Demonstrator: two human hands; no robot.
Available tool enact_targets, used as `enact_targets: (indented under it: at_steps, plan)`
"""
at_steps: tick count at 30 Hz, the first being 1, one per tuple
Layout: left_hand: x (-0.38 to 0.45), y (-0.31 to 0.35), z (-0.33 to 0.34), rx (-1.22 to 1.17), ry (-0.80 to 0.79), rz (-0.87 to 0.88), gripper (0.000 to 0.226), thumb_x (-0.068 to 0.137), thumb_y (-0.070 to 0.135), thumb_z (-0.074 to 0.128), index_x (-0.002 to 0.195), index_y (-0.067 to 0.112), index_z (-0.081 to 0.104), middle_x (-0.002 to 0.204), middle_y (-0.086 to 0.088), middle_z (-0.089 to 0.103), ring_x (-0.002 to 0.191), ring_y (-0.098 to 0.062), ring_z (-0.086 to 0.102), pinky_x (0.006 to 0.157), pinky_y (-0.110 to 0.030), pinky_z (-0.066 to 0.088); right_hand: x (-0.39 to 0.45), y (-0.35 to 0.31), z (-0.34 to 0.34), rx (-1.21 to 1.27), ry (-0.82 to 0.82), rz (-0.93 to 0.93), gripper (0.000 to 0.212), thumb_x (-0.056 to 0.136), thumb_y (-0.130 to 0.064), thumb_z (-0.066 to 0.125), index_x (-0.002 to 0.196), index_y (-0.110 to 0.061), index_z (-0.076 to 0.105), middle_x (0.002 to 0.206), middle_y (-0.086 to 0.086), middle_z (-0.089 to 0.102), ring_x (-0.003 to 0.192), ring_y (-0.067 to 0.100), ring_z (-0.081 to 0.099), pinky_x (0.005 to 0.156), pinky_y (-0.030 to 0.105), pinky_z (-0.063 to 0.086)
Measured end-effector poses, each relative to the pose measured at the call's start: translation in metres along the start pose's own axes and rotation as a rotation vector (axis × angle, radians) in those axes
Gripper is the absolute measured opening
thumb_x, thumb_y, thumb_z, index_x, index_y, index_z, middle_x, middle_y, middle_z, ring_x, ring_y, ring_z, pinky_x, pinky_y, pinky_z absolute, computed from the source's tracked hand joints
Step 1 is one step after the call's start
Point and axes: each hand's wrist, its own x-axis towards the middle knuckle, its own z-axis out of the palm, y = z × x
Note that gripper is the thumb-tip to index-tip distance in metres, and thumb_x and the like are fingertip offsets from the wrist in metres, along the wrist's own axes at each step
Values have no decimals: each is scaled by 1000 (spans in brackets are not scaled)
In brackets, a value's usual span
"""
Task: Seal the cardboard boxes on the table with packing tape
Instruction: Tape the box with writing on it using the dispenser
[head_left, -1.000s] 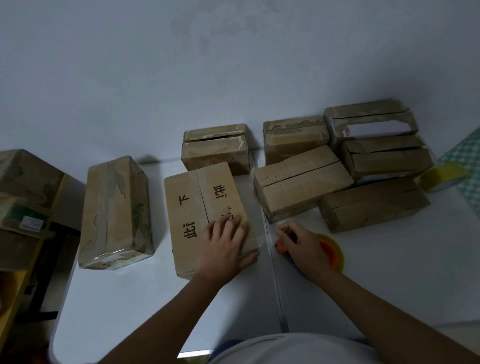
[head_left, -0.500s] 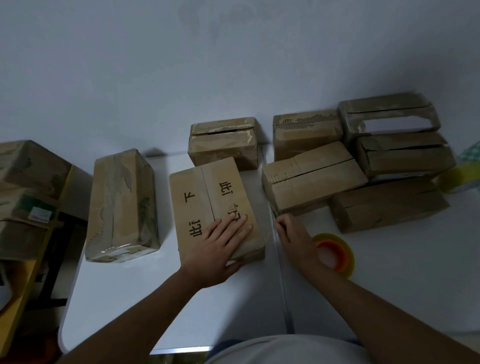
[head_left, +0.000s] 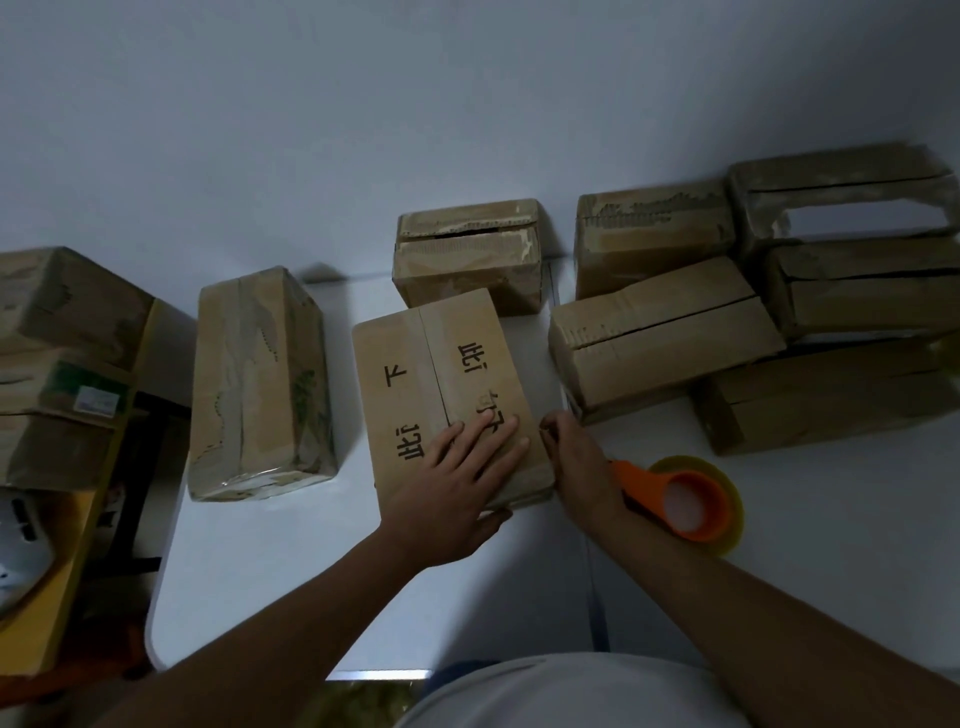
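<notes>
Now: printed box (head_left: 441, 384) runs lengthwise up the frame's centre.
Left hand (head_left: 457, 483) presses it, fingers straight; right hand (head_left: 579, 467), fingers curled at its right edge, grip unclear; tape roll (head_left: 696, 501) behind.

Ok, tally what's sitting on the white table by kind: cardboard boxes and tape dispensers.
Cardboard boxes: 8
Orange tape dispenser: 1
Total: 9

Printed cardboard box (head_left: 441, 384) lies flat, flaps closed; orange tape dispenser (head_left: 685, 501) beside it
</notes>
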Motion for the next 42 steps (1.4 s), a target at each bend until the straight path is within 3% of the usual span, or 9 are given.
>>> enact_targets:
  at_steps: [9,14,17,21,28,31,34,38,42]
  plan:
    - [-1,2,-3,-1,-19,-13,80,94,62,44,158,22,16,166,-1,15,153,-25,8,122,-47,16,-7,8,-6,174,-157,210,37,105,-21,37,141,-13,42,143,11,44,129,23,46,108,36,39]
    - [0,2,-4,-1,-56,-36,83,93,65,41,159,25,12,166,0,14,153,-24,8,122,-48,18,-32,-18,-2,502,-255,304,49,96,-60,31,142,-43,35,128,-19,43,96,-15,50,71,6,42]
    - [1,3,-7,-9,-66,-53,82,92,65,40,159,25,12,166,0,13,153,-22,6,121,-49,20,-28,-25,-3,494,-359,253,54,100,-55,30,150,-48,11,138,-15,32,116,0,42,88,17,37]
    - [-1,6,-6,-7,-63,-7,87,89,64,48,158,24,13,166,0,12,153,-22,6,120,-49,22,-39,-16,-13,550,-415,265,57,93,-67,38,144,-59,15,141,-20,31,119,-5,40,95,22,37]
    - [18,17,-7,-42,-50,71,84,90,65,42,158,27,10,166,3,11,153,-19,3,122,-45,16,-54,18,-52,299,-247,159,54,98,-36,53,148,-26,36,137,-11,51,125,3,47,98,18,42]
    - [16,15,-3,-54,-42,57,82,91,65,41,158,29,11,166,5,10,153,-16,1,122,-45,17,-55,16,-64,50,-308,8,52,93,-27,62,137,-45,41,93,-35,62,89,-15,55,76,7,43]
    - [17,16,-1,-35,-35,65,83,91,66,41,158,28,11,166,4,10,153,-17,2,122,-46,18,-51,14,-64,-101,-273,-62,60,89,-28,68,128,-59,35,89,-38,61,91,-13,57,72,1,39]
    - [17,16,-4,-43,-40,74,81,93,68,38,158,29,11,166,5,7,153,-16,-1,123,-45,14,-46,12,-63,-271,-283,-101,65,90,-34,66,145,-43,33,97,-1,68,86,15,62,72,20,47]
    - [17,8,-28,-421,86,25,58,100,58,38,153,33,31,163,19,15,149,-6,17,121,-35,20,-52,3,-67,-320,-259,-105,81,87,-43,67,153,-29,21,149,-1,41,134,16,43,107,28,39]
